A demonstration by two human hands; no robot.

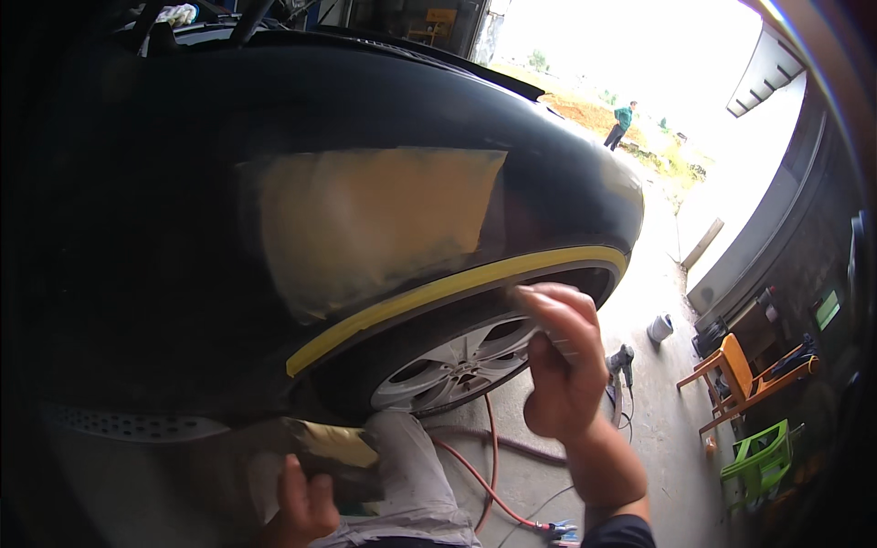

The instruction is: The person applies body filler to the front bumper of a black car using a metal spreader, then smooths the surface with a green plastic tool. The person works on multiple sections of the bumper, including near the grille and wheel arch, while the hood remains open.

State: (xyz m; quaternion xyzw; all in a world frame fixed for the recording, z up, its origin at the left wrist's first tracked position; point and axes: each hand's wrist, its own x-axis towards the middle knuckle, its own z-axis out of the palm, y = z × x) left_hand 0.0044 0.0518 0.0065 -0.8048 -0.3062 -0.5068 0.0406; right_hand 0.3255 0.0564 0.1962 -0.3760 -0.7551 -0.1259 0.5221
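My left hand (306, 502) is low in front of my lap, closed on the near edge of a dark flat putty board (352, 477). Pale yellow putty (338, 445) is heaped on the board's far side. My right hand (568, 356) is raised before the front wheel, its fingers bent and pressed together; whatever lies between them is hidden and blurred. Beyond the hands is a dark car fender (402, 110) bearing a broad tan patch of filler (365, 219). Yellow masking tape (457, 283) follows the wheel arch edge.
A silver-spoked wheel (461, 370) sits under the arch. Reddish hoses (484, 498) lie on the floor near a power tool (623, 358). To the right are a bucket (660, 327), a wooden chair (735, 374) and a green stool (760, 461). Outside stands a person (621, 123).
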